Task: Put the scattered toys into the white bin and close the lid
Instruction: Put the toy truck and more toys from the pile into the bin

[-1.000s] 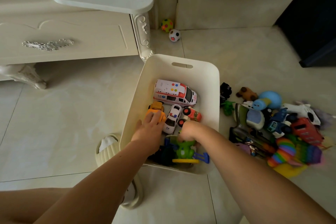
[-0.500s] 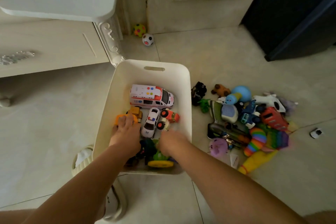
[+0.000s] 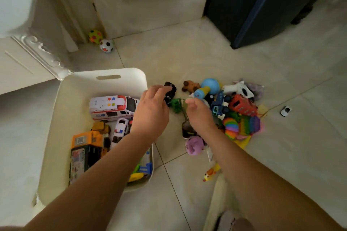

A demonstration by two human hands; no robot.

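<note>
The white bin (image 3: 78,88) stands open on the tiled floor, holding a white ambulance (image 3: 112,107), an orange truck (image 3: 88,140), a small white car (image 3: 121,129) and other toys. A pile of toys (image 3: 232,110) lies to its right. My left hand (image 3: 152,112) hovers over the bin's right rim, fingers spread, reaching a black toy (image 3: 170,90) on the floor; whether it touches is unclear. My right hand (image 3: 199,114) hangs above a green toy (image 3: 175,104) and a dark toy (image 3: 185,118), fingers loosely curled, nothing held.
Two balls (image 3: 101,41) sit by the door at the back. A small white car (image 3: 285,110) lies alone at the far right. A dark cabinet (image 3: 262,5) stands back right, a cream cabinet (image 3: 22,58) at left. A yellow toy (image 3: 211,172) lies near my right forearm.
Both hands have left the inside of the bin and moved right toward the floor pile. The toys they touched stay in the bin. The view has shifted right.
</note>
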